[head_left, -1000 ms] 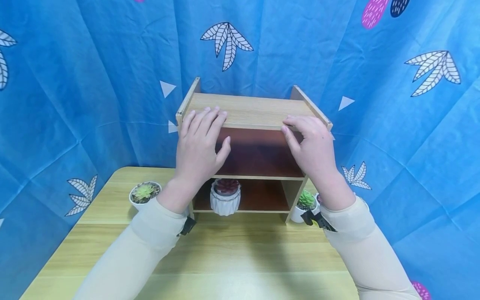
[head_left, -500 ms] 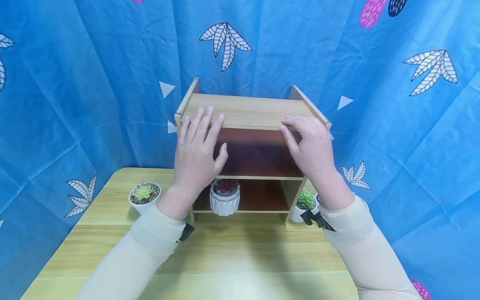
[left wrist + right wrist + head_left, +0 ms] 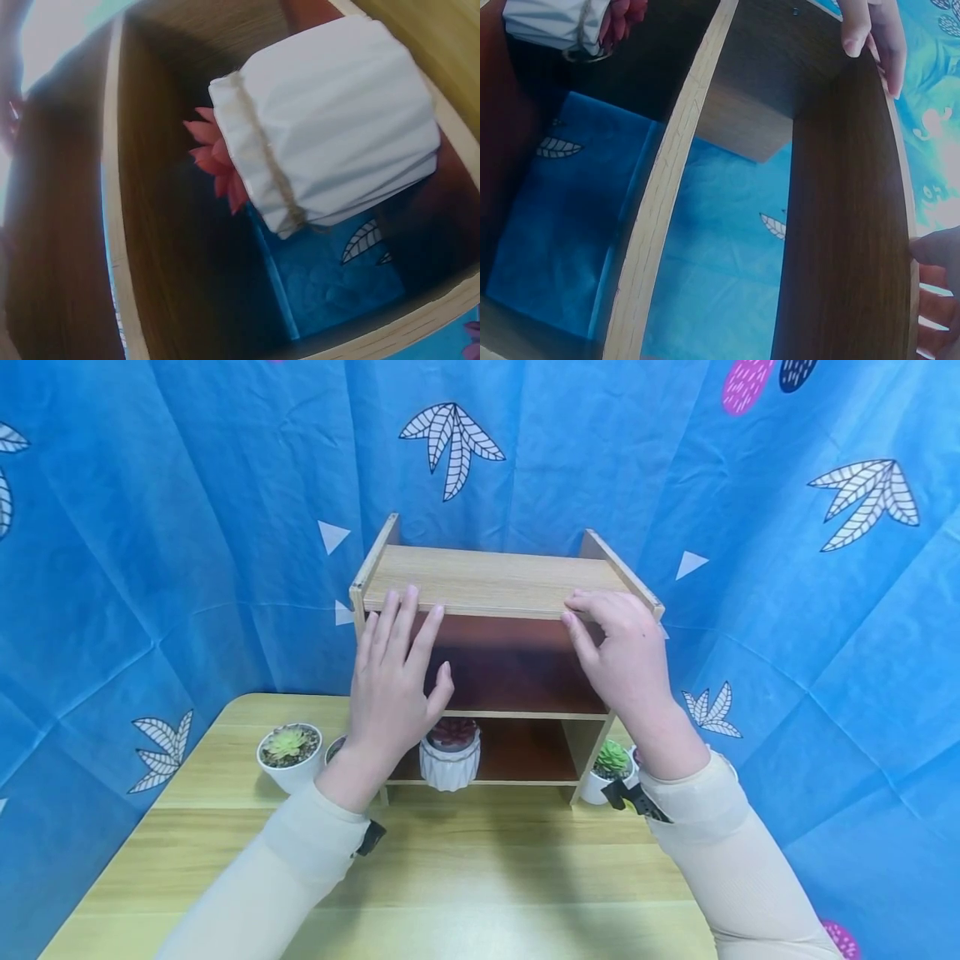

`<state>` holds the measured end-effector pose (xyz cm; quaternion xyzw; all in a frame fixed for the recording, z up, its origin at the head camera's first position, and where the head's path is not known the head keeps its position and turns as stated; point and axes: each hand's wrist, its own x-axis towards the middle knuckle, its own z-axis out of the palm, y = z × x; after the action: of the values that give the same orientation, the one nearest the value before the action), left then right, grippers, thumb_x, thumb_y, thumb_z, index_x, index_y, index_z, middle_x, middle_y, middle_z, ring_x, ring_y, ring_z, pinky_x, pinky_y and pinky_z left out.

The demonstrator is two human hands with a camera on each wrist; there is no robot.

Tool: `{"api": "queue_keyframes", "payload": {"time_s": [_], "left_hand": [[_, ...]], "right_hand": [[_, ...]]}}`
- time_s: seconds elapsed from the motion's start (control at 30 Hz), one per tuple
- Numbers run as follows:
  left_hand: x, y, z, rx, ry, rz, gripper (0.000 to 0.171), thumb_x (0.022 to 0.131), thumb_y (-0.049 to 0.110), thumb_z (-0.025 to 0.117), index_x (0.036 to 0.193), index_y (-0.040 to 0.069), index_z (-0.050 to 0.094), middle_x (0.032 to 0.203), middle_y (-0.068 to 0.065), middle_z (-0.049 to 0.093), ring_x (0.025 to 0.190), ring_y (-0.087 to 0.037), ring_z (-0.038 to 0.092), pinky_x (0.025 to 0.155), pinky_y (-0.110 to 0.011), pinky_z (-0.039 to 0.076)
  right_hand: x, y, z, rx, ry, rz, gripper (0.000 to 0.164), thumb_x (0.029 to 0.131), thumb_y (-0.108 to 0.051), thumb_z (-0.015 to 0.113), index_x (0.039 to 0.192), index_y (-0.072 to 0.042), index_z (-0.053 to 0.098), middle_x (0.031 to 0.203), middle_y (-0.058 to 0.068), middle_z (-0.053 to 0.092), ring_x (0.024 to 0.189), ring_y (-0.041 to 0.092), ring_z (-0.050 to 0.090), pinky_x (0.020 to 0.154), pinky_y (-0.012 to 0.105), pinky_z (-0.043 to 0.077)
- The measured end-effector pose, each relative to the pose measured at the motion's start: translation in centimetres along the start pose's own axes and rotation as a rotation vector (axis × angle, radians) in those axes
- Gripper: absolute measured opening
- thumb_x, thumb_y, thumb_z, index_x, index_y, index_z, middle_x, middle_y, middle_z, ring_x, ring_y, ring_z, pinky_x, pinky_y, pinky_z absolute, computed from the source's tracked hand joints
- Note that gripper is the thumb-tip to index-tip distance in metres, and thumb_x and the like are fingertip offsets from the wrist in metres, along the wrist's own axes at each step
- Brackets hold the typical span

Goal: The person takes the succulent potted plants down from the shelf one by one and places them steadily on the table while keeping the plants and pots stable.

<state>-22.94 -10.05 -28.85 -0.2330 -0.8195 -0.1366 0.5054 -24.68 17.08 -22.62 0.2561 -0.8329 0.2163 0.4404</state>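
A small wooden shelf unit (image 3: 495, 578) stands on the table, with raised sides around its top board. My left hand (image 3: 392, 689) is at the left part of that board's front edge, its fingers straight and spread; whether the fingertips touch is unclear. Near the right end, my right hand (image 3: 628, 652) pinches the front edge, fingers on top and thumb against the front. In the lower compartment sits a white ribbed pot (image 3: 337, 120) with twine round its rim and a red succulent (image 3: 217, 154) in it.
Left of the shelf stands a white pot with a pale green succulent (image 3: 287, 745), and another pot is partly hidden by my left wrist. A bright green succulent (image 3: 612, 760) in a white pot stands at the right. Blue patterned cloth (image 3: 480, 460) hangs behind the table (image 3: 450, 877).
My left hand has drawn back toward me and slightly down from the top board, its fingers more spread. A pot beside the left wrist has come into view. The right hand stays put.
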Motion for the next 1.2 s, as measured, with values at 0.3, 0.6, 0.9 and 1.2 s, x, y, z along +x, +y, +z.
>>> {"api": "queue_keyframes", "payload": {"time_s": [0.3,0.6,0.9,1.2], "left_hand": [[-1.2,0.3,0.3,-0.034,0.036,0.006,0.062,0.090,0.024,0.062,0.148,0.008,0.046,0.163,-0.015,0.025,0.151,-0.032,0.020,0.121,-0.052,0.018],[-2.8,0.4,0.9,-0.058,0.042,0.006,0.058,0.093,0.026,0.056,0.146,0.007,0.048,0.160,-0.017,0.033,0.147,-0.036,0.030,0.119,-0.053,0.023],[-4.1,0.7,1.8,-0.085,0.018,-0.025,0.055,0.091,0.026,0.056,0.142,0.007,0.052,0.153,-0.018,0.043,0.144,-0.036,0.035,0.118,-0.054,0.025],[-5.5,0.8,2.0,-0.103,-0.046,-0.053,0.052,0.093,0.027,0.051,0.140,0.004,0.054,0.147,-0.018,0.050,0.141,-0.036,0.041,0.116,-0.051,0.030]], "right_hand": [[-0.1,0.1,0.0,-0.002,-0.001,-0.012,0.025,0.094,-0.018,0.070,0.114,-0.004,0.074,0.113,0.012,0.074,0.112,0.031,0.064,0.102,0.043,0.044],[-0.1,0.1,0.0,-0.003,0.003,-0.018,0.024,0.094,-0.017,0.070,0.114,-0.004,0.075,0.113,0.011,0.074,0.112,0.030,0.064,0.101,0.044,0.046],[-0.1,0.2,-0.1,-0.005,0.008,-0.024,0.024,0.094,-0.017,0.070,0.113,-0.003,0.075,0.113,0.012,0.074,0.112,0.030,0.064,0.100,0.043,0.046],[-0.2,0.2,-0.2,0.003,0.012,-0.041,0.025,0.095,-0.018,0.069,0.114,-0.003,0.074,0.113,0.012,0.074,0.112,0.030,0.064,0.102,0.042,0.044]]}}
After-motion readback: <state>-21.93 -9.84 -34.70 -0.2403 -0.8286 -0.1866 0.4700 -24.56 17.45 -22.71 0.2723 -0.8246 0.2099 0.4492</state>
